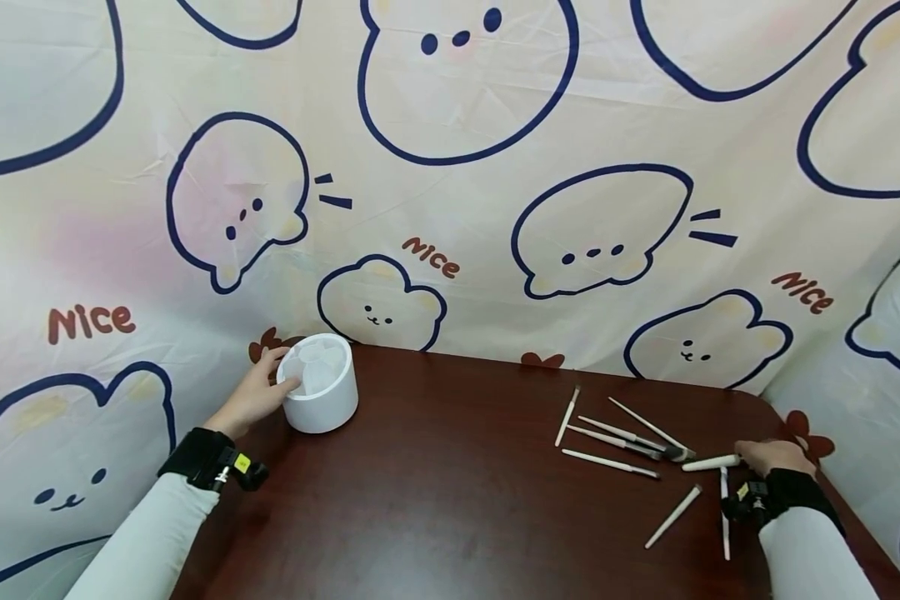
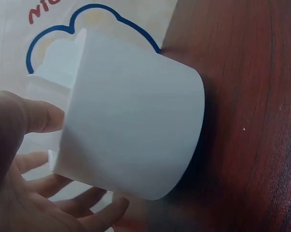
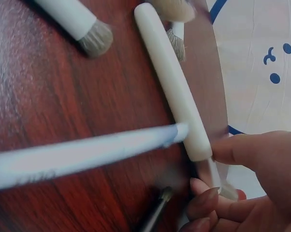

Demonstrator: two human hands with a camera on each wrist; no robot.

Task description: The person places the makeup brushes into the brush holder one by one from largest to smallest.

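Observation:
At the table's far left, my left hand (image 1: 251, 396) grips a white round brush holder (image 1: 330, 411) by its rim. The thumb goes inside over the rim, and the other fingers spread along the outside wall. In the left wrist view the holder (image 2: 136, 116) shows a smooth side and translucent dividers rising at its mouth. On the far right, my right hand (image 1: 780, 458) pinches a thick white-handled makeup brush (image 3: 172, 82) around its ferrule. Its bristles are mostly hidden by the fingers. A slim white brush (image 3: 87, 152) crosses in front of that handle in the right wrist view.
Several white-handled makeup brushes (image 1: 615, 442) lie loosely grouped left of my right hand. One more brush (image 1: 672, 517) lies nearer the front. The dark brown table (image 1: 457, 483) meets a printed cloth backdrop (image 1: 480, 317) along its back and sides.

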